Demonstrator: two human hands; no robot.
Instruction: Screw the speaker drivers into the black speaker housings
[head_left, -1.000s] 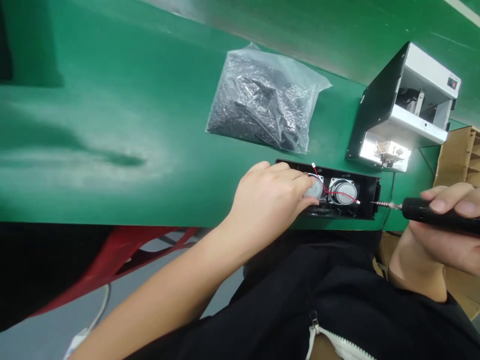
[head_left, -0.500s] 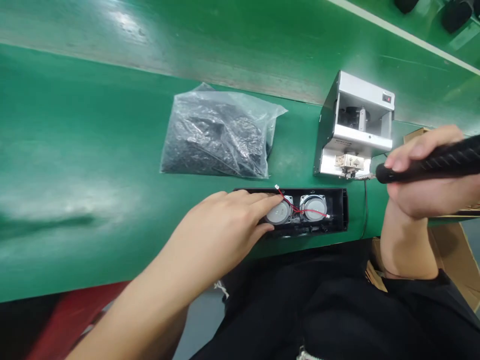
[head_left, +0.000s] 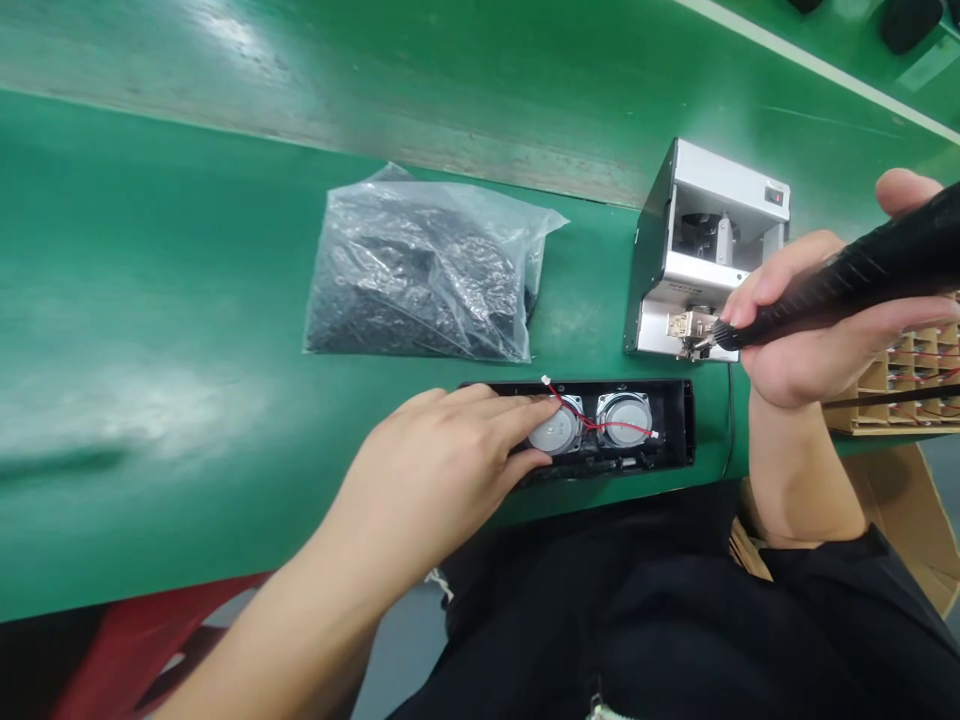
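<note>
My right hand [head_left: 817, 330] is wrapped round a black electric screwdriver [head_left: 862, 262]. Its tip reaches the front outlet of a silver screw feeder [head_left: 709, 270]. On the bench, an open black speaker housing [head_left: 675, 425] holds two round speakers with metal frames. My left hand [head_left: 457, 450] spans the left speaker [head_left: 553, 432], fingers on its far edge and thumb on its near edge, hiding the housing's left end. Beside it, the right speaker [head_left: 628, 418] sits uncovered. Thin red wires [head_left: 600, 425] with white connectors lie across both speakers.
Behind the housing lies a clear plastic bag [head_left: 420, 270] of dark contents. A divided cardboard box [head_left: 892, 385] with wired parts stands at the right. A cable [head_left: 730, 420] runs down from the feeder. Below the bench are a red stool [head_left: 150, 640] and an open carton [head_left: 900, 510].
My right hand has moved left with the electric screwdriver, bringing its tip to the feeder's outlet. My left hand keeps its place on the left speaker.
</note>
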